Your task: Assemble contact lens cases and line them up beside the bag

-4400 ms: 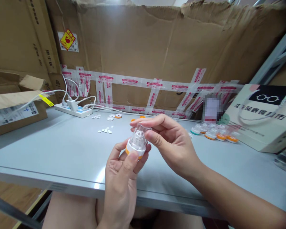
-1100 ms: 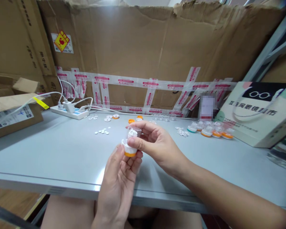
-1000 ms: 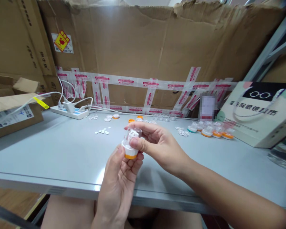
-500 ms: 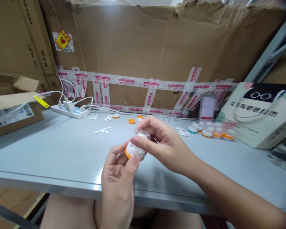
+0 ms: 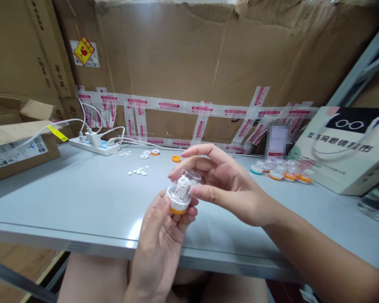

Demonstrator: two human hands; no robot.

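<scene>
Head: capsule (image 5: pixel 180 194) seemingly atop left hand (image 5: pixel 162 242)

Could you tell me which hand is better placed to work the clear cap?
Right, probably: the right hand pinches the clear cap between thumb and fingers, while the left hand grips the orange-ringed base from below, steadying it.

A makeshift packing workbench: taped cardboard boxes (image 5: pixel 208 63) wall a grey table (image 5: pixel 82 202) strewn with small plastic parts (image 5: pixel 139 171) and a power strip (image 5: pixel 94 145).
</scene>
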